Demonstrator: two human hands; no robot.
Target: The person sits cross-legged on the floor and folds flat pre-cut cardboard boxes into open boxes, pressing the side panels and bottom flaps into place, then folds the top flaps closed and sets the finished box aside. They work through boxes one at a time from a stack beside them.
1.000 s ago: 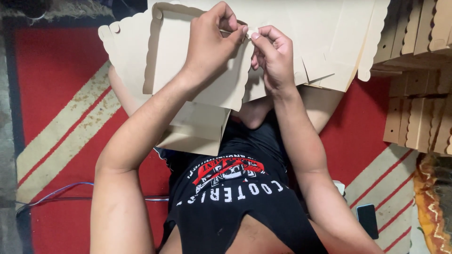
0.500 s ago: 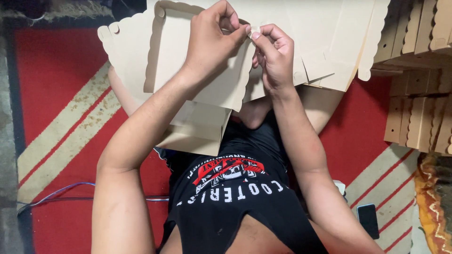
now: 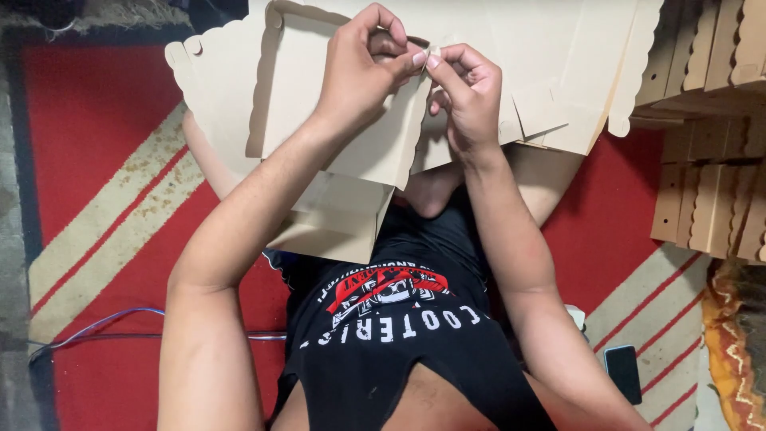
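Black cotton comes first: the person's sleeveless black shirt with a red and white print [image 3: 391,319] fills the near middle, above crossed bare legs on a red woven rug with cream diagonal stripes [image 3: 96,144]. A thin blue and white cable [image 3: 104,326] trails across the rug's near left part, and a dark flat phone [image 3: 622,373] lies on its near right part, beside the person's right arm.

Further out, both arms reach up to a flat tan cardboard box blank with scalloped edges [image 3: 335,120], held over the lap and lying partly on the knees. The left hand [image 3: 363,68] is pinched shut on a small tab at the blank's upper middle, thumb and forefinger closed on the card. The right hand [image 3: 467,92] meets it fingertip to fingertip and grips the same tab from the other side, its lower fingers curled behind the panel.

Beyond, at the rug's far right edge, stand stacks of folded tan cardboard boxes with wavy rims [image 3: 706,136].

As I judge it, the risk lies in that small pinched tab: pulled too hard or twisted off its crease, it could tear or buckle. The wide panels hang unsupported, so a slip of either grip could let the blank sag and fold in the wrong place.
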